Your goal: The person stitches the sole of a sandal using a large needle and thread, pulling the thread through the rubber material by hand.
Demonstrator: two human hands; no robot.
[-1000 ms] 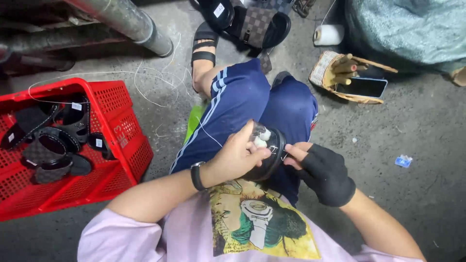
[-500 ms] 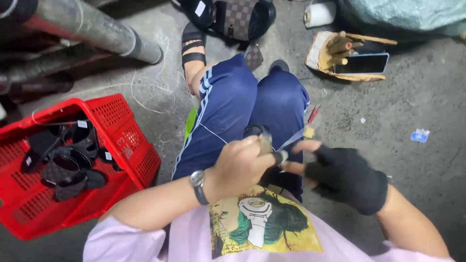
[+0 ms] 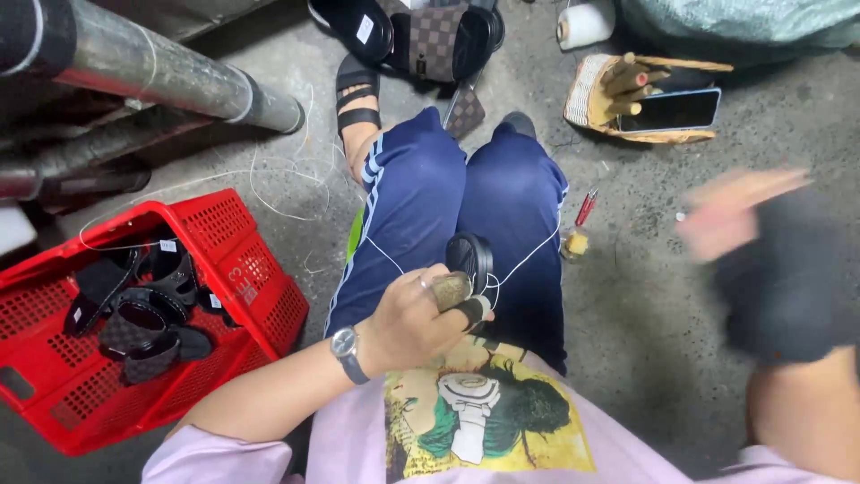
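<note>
Now the left hand (image 3: pixel 414 321) fingers clasp the black sandal strap (image 3: pixel 472 260).

A smartphone (image 3: pixel 672 109) with a dark, unlit rectangular screen lies on the woven straw tray (image 3: pixel 587 94) at the upper right of the concrete floor. A small white rectangular label (image 3: pixel 365 29) sits on the black sandal (image 3: pixel 354 22) at the top. Small white tags (image 3: pixel 167 246) hang on the black sandal pieces in the red crate (image 3: pixel 260 269) at left.
</note>
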